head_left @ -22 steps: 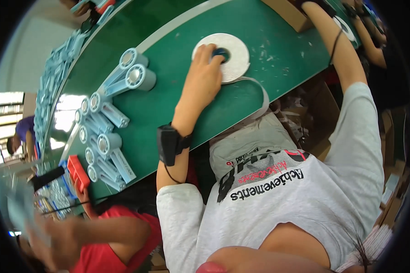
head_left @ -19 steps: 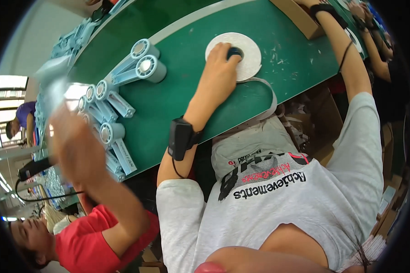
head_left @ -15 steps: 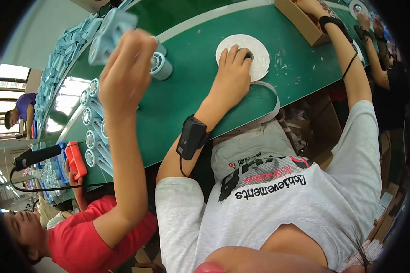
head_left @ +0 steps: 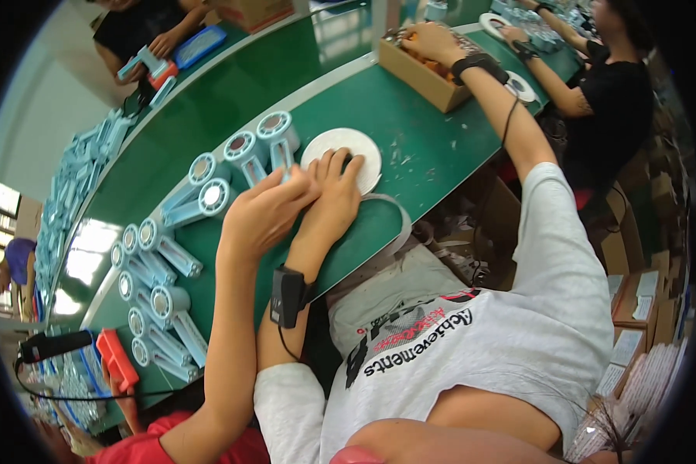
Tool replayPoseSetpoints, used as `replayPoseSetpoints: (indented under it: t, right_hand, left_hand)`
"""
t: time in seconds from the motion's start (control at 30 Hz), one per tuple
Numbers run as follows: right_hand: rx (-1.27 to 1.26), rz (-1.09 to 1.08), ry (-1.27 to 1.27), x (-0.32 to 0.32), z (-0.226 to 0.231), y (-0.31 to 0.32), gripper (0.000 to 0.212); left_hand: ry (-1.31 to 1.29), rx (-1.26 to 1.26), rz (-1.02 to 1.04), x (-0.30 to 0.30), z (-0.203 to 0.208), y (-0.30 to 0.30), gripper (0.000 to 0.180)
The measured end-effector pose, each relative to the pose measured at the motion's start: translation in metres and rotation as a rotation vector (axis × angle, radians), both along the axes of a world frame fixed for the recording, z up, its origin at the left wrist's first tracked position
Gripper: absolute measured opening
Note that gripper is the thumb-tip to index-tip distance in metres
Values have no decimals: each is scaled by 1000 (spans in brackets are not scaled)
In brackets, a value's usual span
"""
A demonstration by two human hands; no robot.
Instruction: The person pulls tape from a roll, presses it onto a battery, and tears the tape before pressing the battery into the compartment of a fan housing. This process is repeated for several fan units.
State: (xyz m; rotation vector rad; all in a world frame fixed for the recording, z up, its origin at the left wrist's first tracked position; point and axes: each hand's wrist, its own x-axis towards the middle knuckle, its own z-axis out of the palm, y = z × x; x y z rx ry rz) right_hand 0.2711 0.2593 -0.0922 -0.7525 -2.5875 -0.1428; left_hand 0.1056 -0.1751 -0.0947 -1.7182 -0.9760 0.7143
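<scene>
My left hand [head_left: 334, 193] lies on a white tape roll [head_left: 367, 151] on the green table, fingers spread around its centre hole. A loose strip of tape [head_left: 400, 220] curls off the roll past the table edge. My right hand [head_left: 433, 42] reaches into a cardboard box [head_left: 421, 73] of small orange and metallic parts. Its fingers are bent together; whatever they hold is hidden. A co-worker's hand [head_left: 267, 205] hovers close beside my left hand. Light blue plastic pieces with round heads and handles [head_left: 243, 151] lie just left of the roll.
More light blue pieces [head_left: 156, 247] lie at the left. A heap of light blue parts [head_left: 81, 174] runs along the far side. A red holder [head_left: 116, 359] is beside the co-worker in red. Across the table, another person handles a light blue piece near a blue tray [head_left: 201, 46].
My view has shifted. The co-worker's hand, earlier raised with a light blue piece, has come down beside my left hand. My left hand stays on the roll, my right at the box.
</scene>
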Motion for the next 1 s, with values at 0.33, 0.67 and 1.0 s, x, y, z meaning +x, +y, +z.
replayPoseSetpoints:
  t: [0.33,0.67,1.0]
  right_hand:
    - [-119,149,428,13,145,-42,33]
    - [-386,407,-173,-8,12,-46,38]
    - [-138,215,95,16,4,70,60]
  left_hand:
    - [-1541,39,87,92,-41,63,40]
    - [-1554,-84,95,105,-43,84,35]
    - [-1510,-79,174,110,-23,79,36]
